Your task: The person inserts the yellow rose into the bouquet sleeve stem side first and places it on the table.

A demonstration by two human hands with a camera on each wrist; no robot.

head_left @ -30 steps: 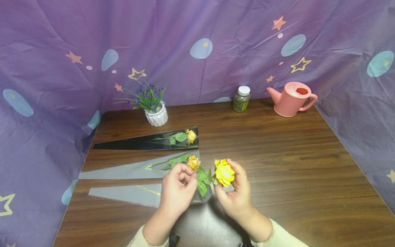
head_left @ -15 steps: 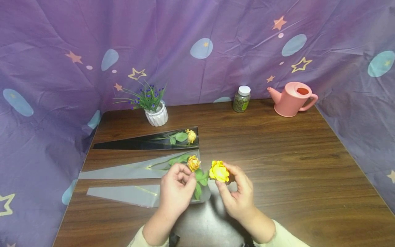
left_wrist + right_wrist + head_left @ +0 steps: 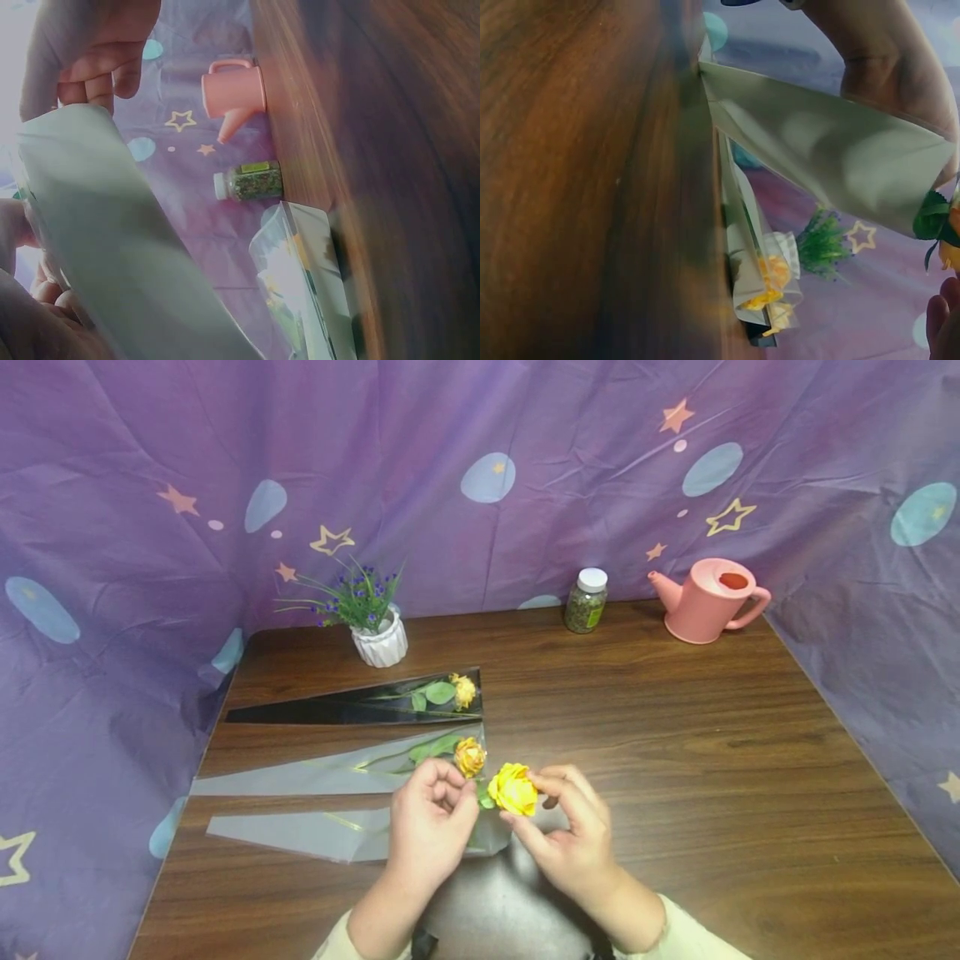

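My right hand [image 3: 570, 827] pinches a yellow rose [image 3: 513, 789] by its bloom, between thumb and fingertips. The rose's green leaves [image 3: 930, 216] show at the mouth of a grey-backed clear flower sleeve [image 3: 292, 833]. With curled fingers, my left hand [image 3: 433, 814] grips that sleeve near its wide end, raised off the table in the right wrist view. The stem is hidden by the hand and sleeve. Behind the hands lie a grey sleeve [image 3: 277, 779] with an orange-yellow rose [image 3: 470, 757] and a black sleeve [image 3: 315, 706] with a pale yellow rose [image 3: 463, 692].
Along the back of the wooden table [image 3: 712, 760] stand a white pot [image 3: 381, 642] of purple flowers, a white-capped jar [image 3: 587, 606] and a pink watering can [image 3: 701, 606]. A purple patterned curtain [image 3: 420, 460] hangs around the table.
My right hand's rose has moved left, toward my left hand. More of its leaves have slipped from sight into the sleeve. The held sleeve has shifted slightly left.
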